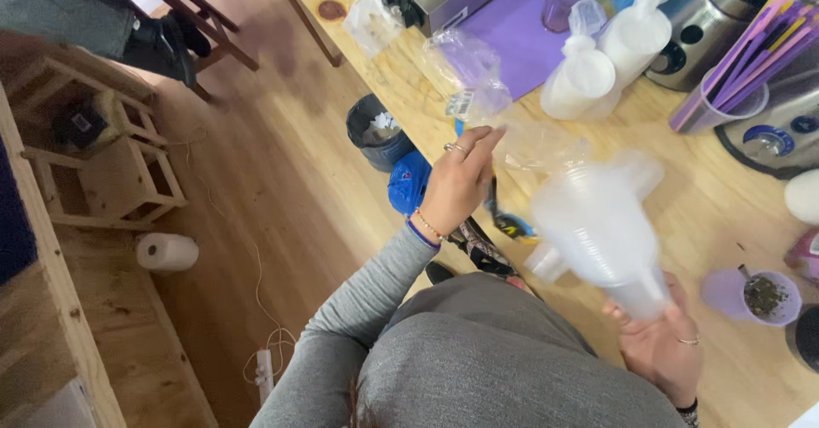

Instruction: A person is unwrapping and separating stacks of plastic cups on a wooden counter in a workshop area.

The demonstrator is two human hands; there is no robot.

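1. The right hand [661, 347] has its grip closed around the narrow base of a stack of clear plastic cups [597, 232], which tilts up and away from the body over the near part of the light wooden table [682, 189]; the stack is blurred.
2. The left hand [459, 185] is raised at the table's left edge, its fingers pinching a thin clear plastic wrapper [537, 146] that trails from the top of the cup stack.
3. The left hand wears a ring and beaded bracelets, above a grey sleeve [358, 308].
4. Beyond the cups, toward the far side of the table, stand two knotted white plastic bags [606, 61] on a purple mat [512, 31].
5. Near the right edge, a cup of coloured drinking straws [734, 78] stands beside a steel appliance [708, 10].
6. A small purple cup holding dark bits [755, 296] sits just right of the right hand.
7. On the wooden floor left of the table stand a dark bin [375, 129] and a white paper roll [166, 251].
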